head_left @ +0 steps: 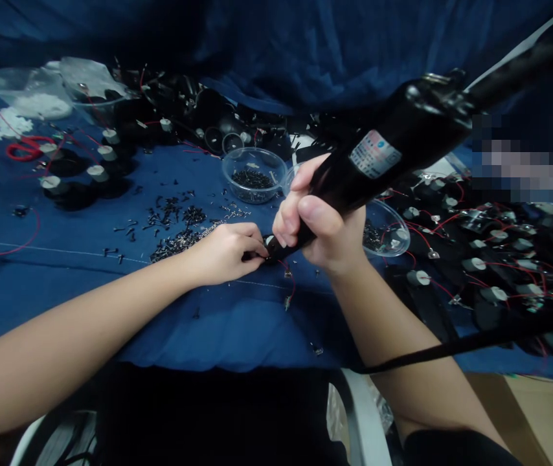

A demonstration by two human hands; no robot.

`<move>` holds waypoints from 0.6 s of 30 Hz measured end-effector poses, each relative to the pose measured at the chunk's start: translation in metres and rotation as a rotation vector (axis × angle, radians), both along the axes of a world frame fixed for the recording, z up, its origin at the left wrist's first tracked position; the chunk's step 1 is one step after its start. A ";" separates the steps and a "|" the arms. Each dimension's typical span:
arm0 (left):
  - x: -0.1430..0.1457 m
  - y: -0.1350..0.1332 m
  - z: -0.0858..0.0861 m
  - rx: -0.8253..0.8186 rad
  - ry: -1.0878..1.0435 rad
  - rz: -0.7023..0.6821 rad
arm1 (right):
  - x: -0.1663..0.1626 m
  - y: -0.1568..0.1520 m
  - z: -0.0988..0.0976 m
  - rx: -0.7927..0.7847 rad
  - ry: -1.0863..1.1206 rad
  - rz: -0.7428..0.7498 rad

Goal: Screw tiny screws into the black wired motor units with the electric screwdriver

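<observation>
My right hand [322,223] is wrapped round the lower end of a black electric screwdriver [393,142] that slants up to the top right, with a white label on its body. The tool's tip points down at a small black part [265,251] on the blue cloth. My left hand [228,249] is closed in a pinch on that part, just left of the tip. A thin red wire [290,278] trails from the part toward me.
A heap of small dark screws [179,230] lies left of my left hand. Two clear plastic bowls [254,173] [387,228] hold more screws. Black parts with red wires [480,265] cover the right side, and more lie at the back left. Red scissors [28,147] are at far left.
</observation>
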State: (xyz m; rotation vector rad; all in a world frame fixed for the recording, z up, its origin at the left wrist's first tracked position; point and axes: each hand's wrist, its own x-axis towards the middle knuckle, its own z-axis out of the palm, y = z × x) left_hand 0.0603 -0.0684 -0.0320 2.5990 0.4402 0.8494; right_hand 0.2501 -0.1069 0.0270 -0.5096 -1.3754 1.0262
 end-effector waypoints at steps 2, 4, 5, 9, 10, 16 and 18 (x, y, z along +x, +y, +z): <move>0.000 0.001 0.001 -0.026 0.011 -0.003 | 0.001 0.002 -0.001 -0.023 -0.003 -0.009; 0.001 0.000 0.003 -0.037 0.005 0.008 | 0.002 0.002 -0.001 -0.023 0.010 0.001; 0.001 -0.001 0.003 -0.033 0.001 0.016 | 0.002 0.002 -0.001 -0.012 0.025 0.011; 0.004 -0.007 0.004 0.022 0.015 0.064 | 0.003 0.000 0.001 0.013 0.015 0.003; 0.005 -0.008 0.005 0.037 0.018 0.072 | 0.003 -0.001 0.002 0.008 -0.007 -0.018; 0.006 -0.007 0.003 0.046 -0.022 0.069 | -0.006 -0.006 0.005 0.005 -0.060 -0.098; 0.006 -0.005 0.003 0.051 -0.046 0.064 | -0.008 -0.007 0.004 0.008 -0.066 -0.136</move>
